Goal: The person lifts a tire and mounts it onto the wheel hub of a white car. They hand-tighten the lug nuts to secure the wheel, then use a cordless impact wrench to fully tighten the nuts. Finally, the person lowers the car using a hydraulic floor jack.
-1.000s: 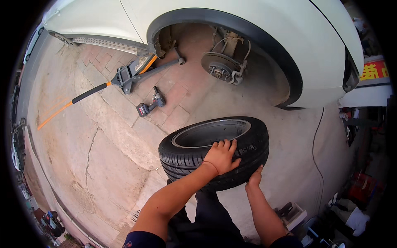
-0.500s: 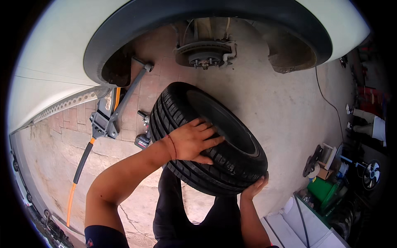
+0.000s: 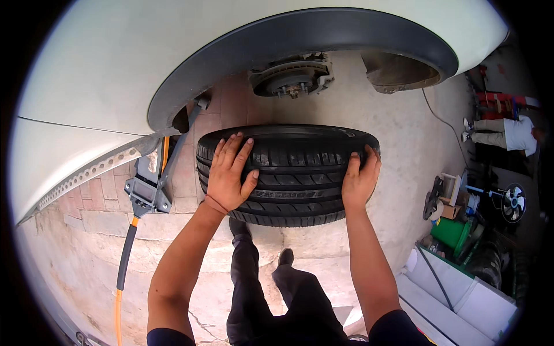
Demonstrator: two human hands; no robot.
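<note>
Head view, looking straight down: the black tyre stands upright on its tread, right below the white car's empty wheel arch, with the bare brake disc and hub just above it. The left hand lies flat on the tread at the tyre's left end, fingers spread wide, palm pressing the rubber. The right hand clamps the right end, fingers curled over the shoulder of the tread, so both grips are on the tyre, one at each side. To the left, a grey floor jack sits under the sill, its orange-and-black handle trailing down across the stone floor. The person's dark trouser legs and shoes stand just behind the tyre. Far right, another person lies or crouches on the ground beside clutter: a green bucket and a small fan.
</note>
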